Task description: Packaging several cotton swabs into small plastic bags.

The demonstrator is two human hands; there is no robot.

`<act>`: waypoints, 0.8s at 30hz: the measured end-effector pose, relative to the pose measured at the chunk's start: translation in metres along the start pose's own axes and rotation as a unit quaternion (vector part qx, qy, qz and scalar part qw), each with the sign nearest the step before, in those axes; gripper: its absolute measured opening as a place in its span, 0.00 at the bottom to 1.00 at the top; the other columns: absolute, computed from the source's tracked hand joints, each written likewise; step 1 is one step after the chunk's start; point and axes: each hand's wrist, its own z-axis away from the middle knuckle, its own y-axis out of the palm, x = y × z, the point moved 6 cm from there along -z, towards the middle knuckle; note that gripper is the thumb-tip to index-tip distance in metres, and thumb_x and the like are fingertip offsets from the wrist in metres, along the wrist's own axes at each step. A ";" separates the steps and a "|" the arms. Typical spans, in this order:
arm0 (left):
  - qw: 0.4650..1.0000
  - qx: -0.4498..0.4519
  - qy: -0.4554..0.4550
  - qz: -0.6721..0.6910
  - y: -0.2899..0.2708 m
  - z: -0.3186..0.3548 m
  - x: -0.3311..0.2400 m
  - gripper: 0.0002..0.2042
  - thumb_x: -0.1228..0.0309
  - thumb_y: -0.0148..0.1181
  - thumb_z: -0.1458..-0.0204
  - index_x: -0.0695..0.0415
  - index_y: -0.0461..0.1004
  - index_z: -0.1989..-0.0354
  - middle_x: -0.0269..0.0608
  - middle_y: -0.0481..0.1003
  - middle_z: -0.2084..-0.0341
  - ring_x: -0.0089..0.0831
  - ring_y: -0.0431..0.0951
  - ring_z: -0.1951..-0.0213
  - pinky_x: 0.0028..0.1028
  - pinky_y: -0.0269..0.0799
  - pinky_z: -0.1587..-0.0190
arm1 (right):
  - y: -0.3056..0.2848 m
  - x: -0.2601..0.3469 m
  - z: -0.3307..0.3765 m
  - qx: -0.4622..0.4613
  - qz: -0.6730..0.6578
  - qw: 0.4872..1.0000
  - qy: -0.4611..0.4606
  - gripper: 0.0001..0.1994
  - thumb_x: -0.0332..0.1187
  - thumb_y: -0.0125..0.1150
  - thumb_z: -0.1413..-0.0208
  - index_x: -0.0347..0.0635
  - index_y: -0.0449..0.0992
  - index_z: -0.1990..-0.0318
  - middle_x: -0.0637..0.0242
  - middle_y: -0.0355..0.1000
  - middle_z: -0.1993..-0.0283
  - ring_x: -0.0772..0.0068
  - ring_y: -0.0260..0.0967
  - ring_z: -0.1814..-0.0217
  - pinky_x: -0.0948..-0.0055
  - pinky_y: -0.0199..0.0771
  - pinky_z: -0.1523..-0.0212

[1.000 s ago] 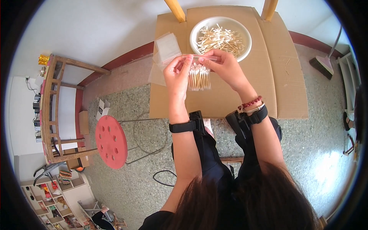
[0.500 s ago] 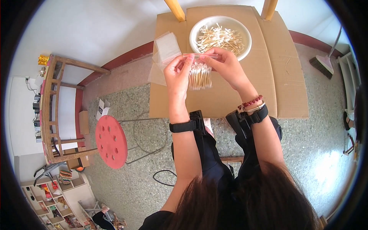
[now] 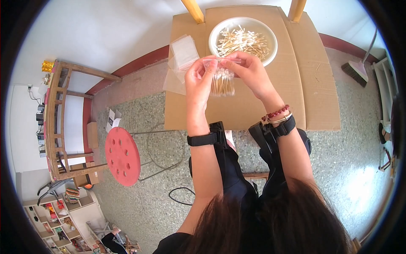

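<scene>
Both hands meet in the upper middle of the frame, above the flattened cardboard sheet [image 3: 253,106] that serves as a work surface and runs from the top edge down to the person's knees. At the top of that sheet sits a white bowl [image 3: 266,31] heaped with cotton swabs [image 3: 243,42], just above and behind the fingers; a stack of empty clear bags [image 3: 182,53] lies at the sheet's upper left corner, nearer the left hand. The left hand [image 3: 198,80] pinches the left end of the mouth of a small clear bag [image 3: 222,78], and the right hand [image 3: 249,70] pinches the right end, so both are closed on it. The bag's mouth strip runs left to right between the fingertips, while the bundle of swabs inside hangs down with sticks upright, tips toward the top. Neither hand is nearer; the bag lies evenly between them.
</scene>
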 end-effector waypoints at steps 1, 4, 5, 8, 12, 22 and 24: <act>1.000 -0.001 -0.003 -0.005 0.003 0.001 -0.001 0.07 0.72 0.58 0.50 0.64 0.74 0.67 0.35 0.74 0.71 0.18 0.71 0.67 0.18 0.66 0.62 | 0.000 0.000 0.000 -0.001 -0.002 1.000 0.003 0.07 0.30 0.57 0.49 0.35 0.74 0.66 0.69 0.73 0.68 0.83 0.69 0.64 0.83 0.68 0.61; 1.000 0.009 -0.004 -0.023 0.003 0.001 0.001 0.06 0.73 0.60 0.51 0.63 0.74 0.69 0.34 0.74 0.71 0.18 0.71 0.66 0.19 0.66 0.62 | 0.001 -0.001 0.000 0.010 -0.009 1.000 -0.012 0.07 0.30 0.57 0.48 0.35 0.74 0.66 0.69 0.73 0.68 0.84 0.68 0.65 0.83 0.68 0.61; 0.999 0.017 -0.001 -0.038 0.002 0.001 0.002 0.06 0.73 0.60 0.51 0.63 0.74 0.70 0.34 0.74 0.71 0.18 0.71 0.66 0.18 0.66 0.62 | 0.001 -0.001 0.000 0.011 -0.010 1.000 -0.012 0.07 0.30 0.57 0.48 0.35 0.74 0.66 0.69 0.73 0.68 0.84 0.68 0.65 0.83 0.68 0.61; 1.000 0.013 -0.007 -0.019 -0.002 -0.001 0.004 0.05 0.74 0.60 0.52 0.63 0.74 0.71 0.33 0.73 0.72 0.18 0.70 0.67 0.18 0.65 0.63 | 0.004 0.001 0.000 0.018 -0.013 0.999 -0.026 0.07 0.30 0.57 0.48 0.35 0.74 0.65 0.69 0.73 0.68 0.84 0.68 0.65 0.83 0.68 0.61; 1.000 0.009 0.026 -0.008 0.001 0.000 0.001 0.04 0.75 0.60 0.52 0.62 0.74 0.71 0.32 0.72 0.73 0.17 0.69 0.67 0.18 0.65 0.63 | 0.003 -0.001 0.000 0.018 -0.024 1.000 -0.008 0.07 0.29 0.57 0.48 0.35 0.75 0.64 0.69 0.73 0.67 0.84 0.68 0.64 0.83 0.68 0.61; 0.995 -0.062 0.068 -0.026 0.000 0.004 -0.003 0.04 0.74 0.59 0.51 0.62 0.74 0.71 0.32 0.72 0.72 0.17 0.67 0.69 0.18 0.61 0.64 | 0.001 0.004 0.001 0.014 -0.060 0.998 0.007 0.09 0.30 0.59 0.49 0.35 0.76 0.63 0.67 0.74 0.66 0.84 0.69 0.62 0.84 0.68 0.60; 0.994 -0.067 0.071 -0.042 0.000 0.005 -0.004 0.05 0.73 0.57 0.49 0.62 0.74 0.69 0.34 0.73 0.71 0.19 0.70 0.65 0.21 0.63 0.59 | 0.001 0.004 -0.001 0.021 -0.065 0.998 0.002 0.09 0.30 0.59 0.49 0.34 0.76 0.63 0.67 0.75 0.65 0.83 0.69 0.62 0.83 0.68 0.59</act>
